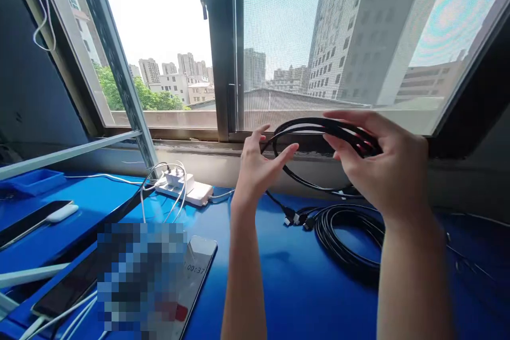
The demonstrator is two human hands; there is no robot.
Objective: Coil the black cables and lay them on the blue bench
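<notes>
I hold a coiled black cable up in front of the window. My right hand grips the coil's right side, fingers wrapped round the loops. My left hand is at the coil's left side, fingers spread and apart, its fingertips near or just touching the loop. The cable's loose end hangs down to the blue table, where its plugs lie beside a second black cable coil.
A white power strip with white chargers and cords sits at the back left. A phone showing a timer lies near the front, another phone at far left. A blue tray stands by the window frame.
</notes>
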